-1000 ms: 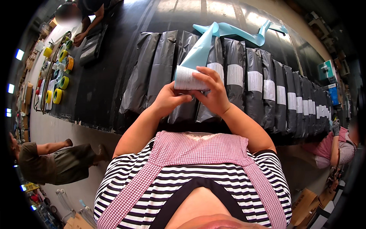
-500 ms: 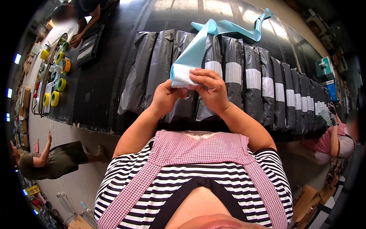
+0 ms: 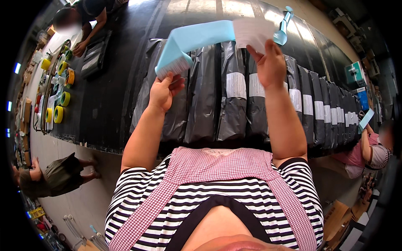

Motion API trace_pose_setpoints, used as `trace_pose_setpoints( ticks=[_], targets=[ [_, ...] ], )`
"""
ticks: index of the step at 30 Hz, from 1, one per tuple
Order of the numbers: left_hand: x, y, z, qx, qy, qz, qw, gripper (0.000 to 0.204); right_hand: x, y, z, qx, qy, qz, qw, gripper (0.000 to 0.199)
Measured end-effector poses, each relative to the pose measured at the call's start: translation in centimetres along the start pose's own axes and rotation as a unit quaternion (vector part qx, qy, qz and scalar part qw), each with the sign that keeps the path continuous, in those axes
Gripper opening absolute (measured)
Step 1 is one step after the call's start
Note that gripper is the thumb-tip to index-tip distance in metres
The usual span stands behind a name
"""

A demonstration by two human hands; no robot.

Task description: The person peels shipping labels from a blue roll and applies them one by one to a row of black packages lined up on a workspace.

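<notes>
A pale blue backing strip (image 3: pixel 205 34) of labels arches over a row of wrapped packages. My left hand (image 3: pixel 164 93) pinches its near end, where a white printed label (image 3: pixel 176 67) shows. My right hand (image 3: pixel 271 69) is raised to the right, thumb and fingers closed on a white printed label sheet (image 3: pixel 253 33), blurred by motion. Whether this label is still joined to the strip I cannot tell. Below my hands lie grey-black plastic packages (image 3: pixel 203 96). A white label (image 3: pixel 236 85) is on one between my arms; those further left show none.
More labelled packages (image 3: pixel 319 106) continue right along the black table (image 3: pixel 113 96). Yellow tape rolls (image 3: pixel 58 113) lie at the left. A person (image 3: pixel 92 21) works at the far left; another person (image 3: pixel 364 152) stands right, holding a blue strip. One more person (image 3: pixel 63 173) is at lower left.
My hands have moved apart: the left slightly left, the right up and to the right with the white label. The blue strip now spans between them. The person at lower left has shifted left.
</notes>
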State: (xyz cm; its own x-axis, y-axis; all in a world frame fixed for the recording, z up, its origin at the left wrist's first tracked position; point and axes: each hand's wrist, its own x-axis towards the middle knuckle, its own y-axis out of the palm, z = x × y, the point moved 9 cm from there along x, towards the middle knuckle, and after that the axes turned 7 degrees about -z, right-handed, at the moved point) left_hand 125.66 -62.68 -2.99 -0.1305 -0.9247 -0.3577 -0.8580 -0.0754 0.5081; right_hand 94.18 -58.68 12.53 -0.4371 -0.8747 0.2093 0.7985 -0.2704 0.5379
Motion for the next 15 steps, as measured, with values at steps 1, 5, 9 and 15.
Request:
trace_pose_setpoints(
  ticks=[1, 5, 9, 15],
  targets=[
    [0.3, 0.6, 0.0, -0.030, 0.005, -0.001, 1.000, 0.029, -1.0, -1.4, -1.4, -0.003, -0.061, -0.017, 0.998, 0.024],
    [1.8, 3.6, 2.2, -0.098, 0.019, -0.002, 0.995, 0.034, -7.1, 1.5, -6.5, -0.337, -0.170, 0.124, 0.918, 0.038],
    [5.2, 3.9, 5.0, -0.091, 0.043, -0.024, 0.995, 0.037, -9.1, 2.9, -9.1, -0.426, -0.234, 0.203, 0.850, 0.042],
    [6.6, 1.5, 5.1, -0.077, -0.037, 0.009, 0.996, 0.043, -9.9, 3.4, -11.2, -0.483, -0.229, 0.251, 0.807, 0.044]
  ],
)
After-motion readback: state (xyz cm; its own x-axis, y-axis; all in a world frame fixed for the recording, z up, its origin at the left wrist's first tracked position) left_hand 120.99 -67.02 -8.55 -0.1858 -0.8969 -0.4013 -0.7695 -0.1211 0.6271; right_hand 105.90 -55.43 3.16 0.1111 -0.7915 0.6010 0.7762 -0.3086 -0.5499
